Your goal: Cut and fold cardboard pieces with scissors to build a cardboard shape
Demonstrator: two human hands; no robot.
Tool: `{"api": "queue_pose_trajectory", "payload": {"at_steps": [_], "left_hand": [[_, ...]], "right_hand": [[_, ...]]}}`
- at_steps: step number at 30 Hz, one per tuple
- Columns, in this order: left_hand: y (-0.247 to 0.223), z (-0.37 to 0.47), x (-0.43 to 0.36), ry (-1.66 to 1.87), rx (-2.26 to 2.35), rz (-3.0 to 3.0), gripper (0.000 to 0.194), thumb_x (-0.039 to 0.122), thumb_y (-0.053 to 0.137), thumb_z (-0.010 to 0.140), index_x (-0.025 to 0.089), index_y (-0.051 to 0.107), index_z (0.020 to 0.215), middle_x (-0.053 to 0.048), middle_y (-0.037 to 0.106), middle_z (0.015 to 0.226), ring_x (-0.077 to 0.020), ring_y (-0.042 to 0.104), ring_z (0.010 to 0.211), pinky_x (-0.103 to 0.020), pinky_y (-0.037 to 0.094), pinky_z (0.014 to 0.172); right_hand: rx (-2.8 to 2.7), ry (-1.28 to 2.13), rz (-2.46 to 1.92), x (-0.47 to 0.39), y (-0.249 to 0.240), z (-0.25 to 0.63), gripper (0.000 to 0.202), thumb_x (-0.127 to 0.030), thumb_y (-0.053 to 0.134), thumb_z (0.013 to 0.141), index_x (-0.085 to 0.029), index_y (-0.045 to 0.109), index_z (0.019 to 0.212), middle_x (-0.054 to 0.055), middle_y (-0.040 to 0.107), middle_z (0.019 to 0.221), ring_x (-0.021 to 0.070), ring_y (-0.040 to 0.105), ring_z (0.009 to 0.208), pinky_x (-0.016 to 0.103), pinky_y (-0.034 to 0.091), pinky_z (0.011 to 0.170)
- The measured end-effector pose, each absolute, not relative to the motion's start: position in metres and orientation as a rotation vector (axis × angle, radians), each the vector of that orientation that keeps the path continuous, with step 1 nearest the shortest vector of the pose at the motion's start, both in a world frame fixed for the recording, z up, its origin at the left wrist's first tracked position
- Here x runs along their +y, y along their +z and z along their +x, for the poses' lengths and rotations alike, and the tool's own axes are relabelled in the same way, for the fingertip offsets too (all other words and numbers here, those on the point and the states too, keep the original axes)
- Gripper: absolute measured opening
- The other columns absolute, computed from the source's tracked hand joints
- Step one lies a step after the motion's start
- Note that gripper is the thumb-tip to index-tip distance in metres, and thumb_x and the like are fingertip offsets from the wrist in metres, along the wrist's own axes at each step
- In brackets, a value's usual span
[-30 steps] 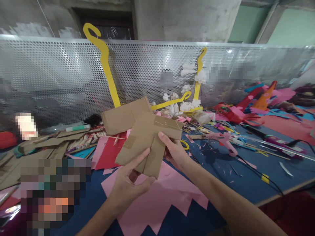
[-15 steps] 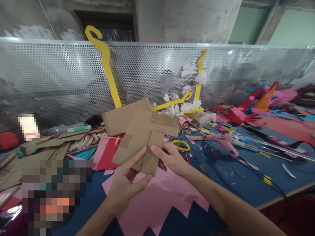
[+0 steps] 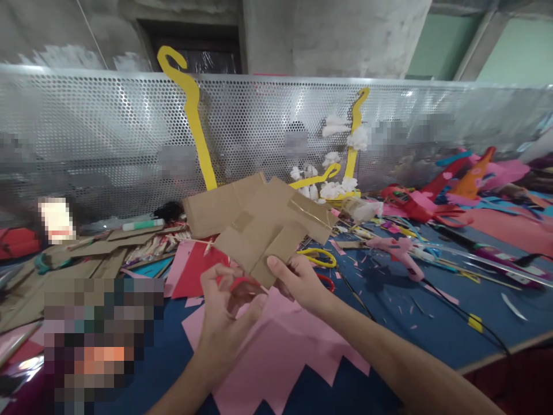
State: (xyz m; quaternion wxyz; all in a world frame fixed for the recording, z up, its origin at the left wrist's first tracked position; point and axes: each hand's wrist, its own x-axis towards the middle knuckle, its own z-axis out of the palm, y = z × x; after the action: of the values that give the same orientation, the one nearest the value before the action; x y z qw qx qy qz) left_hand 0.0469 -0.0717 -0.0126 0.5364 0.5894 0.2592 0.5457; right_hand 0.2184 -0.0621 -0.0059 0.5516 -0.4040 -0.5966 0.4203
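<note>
My right hand (image 3: 298, 282) pinches the lower end of a brown cardboard piece (image 3: 263, 216), thumb on top and fingers underneath. Strips of brown tape and a folded flap show on the piece. Just left of the cardboard, my left hand (image 3: 228, 308) is off it, fingers curled and apart from the thumb, with nothing seen between them. Below both hands lies pink paper (image 3: 263, 357) with a zigzag lower edge. Yellow-handled scissors (image 3: 322, 257) lie partly hidden behind my right hand.
A pink glue gun (image 3: 400, 251) with a black cord lies to the right among paper scraps. Cardboard strips (image 3: 99, 248) and a glue stick tube (image 3: 142, 225) are at left. Tall yellow hook-shaped cutouts (image 3: 196, 132) lean at a perforated metal barrier (image 3: 254, 115). Red paper craft (image 3: 415, 204) sits back right.
My left hand has let go of the cardboard and moved slightly down from it. The cardboard has turned and tilted to the right in my right hand.
</note>
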Motion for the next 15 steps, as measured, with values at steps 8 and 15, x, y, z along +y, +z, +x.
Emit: {"api": "queue_pose_trajectory", "payload": {"at_steps": [8, 15], "left_hand": [[-0.015, 0.052, -0.064, 0.979, 0.76, 1.455, 0.028, 0.043, 0.064, 0.089, 0.016, 0.057, 0.083, 0.001, 0.059, 0.066, -0.01, 0.054, 0.055, -0.022, 0.044, 0.05], [-0.014, 0.044, -0.061, 0.939, 0.853, 1.629, 0.035, 0.046, 0.062, 0.09, 0.015, 0.061, 0.073, -0.002, 0.065, 0.062, -0.0132, 0.058, 0.057, -0.025, 0.046, 0.058]], "right_hand": [[-1.382, 1.033, -0.992, -0.061, -0.022, 0.208, 0.067, -0.063, 0.045, 0.096, -0.019, 0.046, 0.045, -0.004, 0.041, 0.036, 0.006, 0.034, 0.032, 0.023, 0.022, 0.038], [-1.371, 1.088, -0.974, -0.067, -0.018, 0.2, 0.068, -0.063, 0.043, 0.097, -0.018, 0.051, 0.048, -0.003, 0.046, 0.037, 0.007, 0.035, 0.034, 0.024, 0.023, 0.038]]}}
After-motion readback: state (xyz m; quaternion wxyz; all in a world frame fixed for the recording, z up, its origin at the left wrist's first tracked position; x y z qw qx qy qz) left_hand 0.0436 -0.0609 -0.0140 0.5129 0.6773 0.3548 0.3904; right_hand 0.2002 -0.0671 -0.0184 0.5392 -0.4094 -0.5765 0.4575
